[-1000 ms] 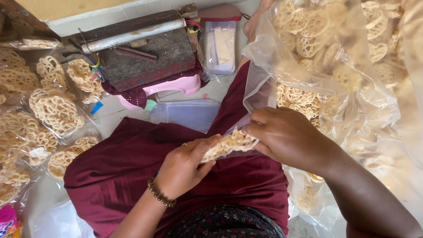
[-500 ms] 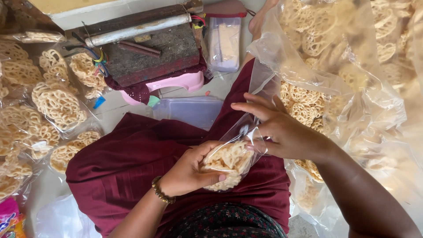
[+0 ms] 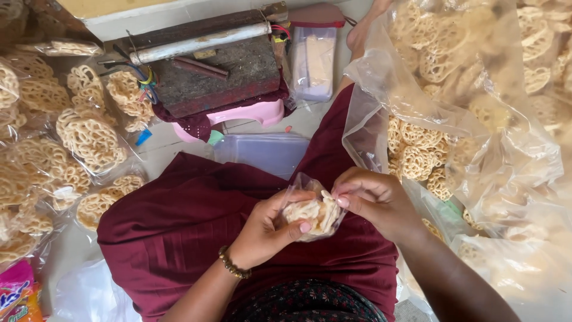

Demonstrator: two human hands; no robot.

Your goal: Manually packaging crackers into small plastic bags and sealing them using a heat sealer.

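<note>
Over my lap, covered in dark red cloth (image 3: 190,220), my left hand (image 3: 268,229) cups a small clear plastic bag (image 3: 313,211) filled with pale lattice crackers. My right hand (image 3: 372,200) pinches the bag's upper right edge with its fingertips. A beaded bracelet (image 3: 232,265) circles my left wrist. Both hands touch the same bag, close together.
A big clear sack of loose lattice crackers (image 3: 476,95) stands at my right. Several packed cracker bags (image 3: 89,137) lie on the floor at left. Ahead sit a dark wooden block with a metal bar (image 3: 208,59), a pink stool (image 3: 262,113) and clear plastic boxes (image 3: 313,62).
The small bag has been pulled in closer to my body and gathered tighter. My right hand has moved from its open top to pinch its edge.
</note>
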